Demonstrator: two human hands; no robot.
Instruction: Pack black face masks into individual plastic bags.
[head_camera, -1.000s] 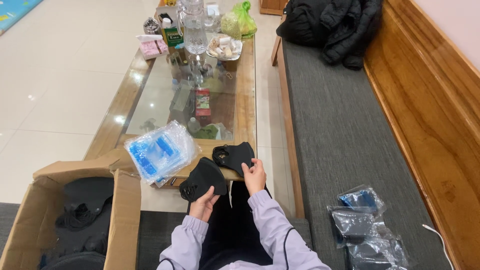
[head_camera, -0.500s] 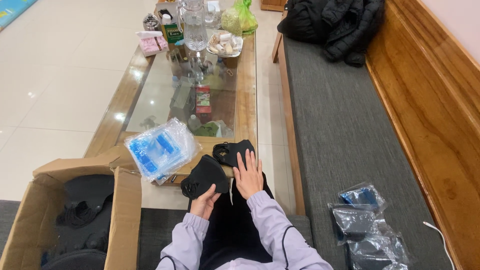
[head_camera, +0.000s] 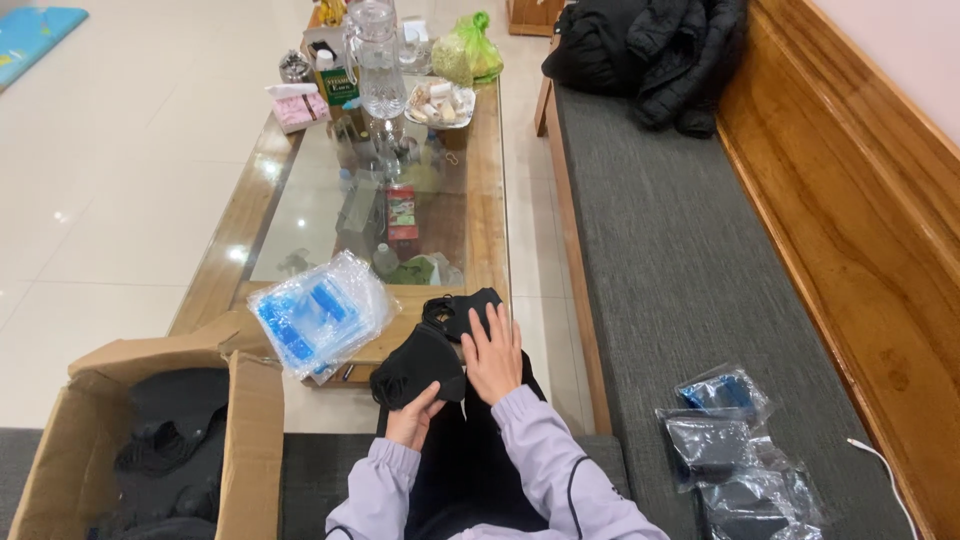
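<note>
My left hand (head_camera: 412, 421) grips the lower edge of a black cloth mask (head_camera: 415, 364) held over my lap. My right hand (head_camera: 492, 353) lies flat with fingers spread on the right side of that mask, its fingertips reaching a second black mask (head_camera: 459, 308) that rests on the near edge of the glass coffee table (head_camera: 487, 225). A stack of clear plastic bags with blue print (head_camera: 315, 312) lies on the table just left of the masks.
A cardboard box (head_camera: 251, 440) with dark items stands at my left. Packaged masks in plastic (head_camera: 728, 440) lie on the grey bench cushion (head_camera: 680, 260) at my right. A black jacket (head_camera: 650, 50) sits at the bench's far end. Bottles, a jug and a bowl crowd the table's far end.
My right hand slid forward from the mask's lower right edge and flattened out over it, fingers now spread. The left hand kept its grip.
</note>
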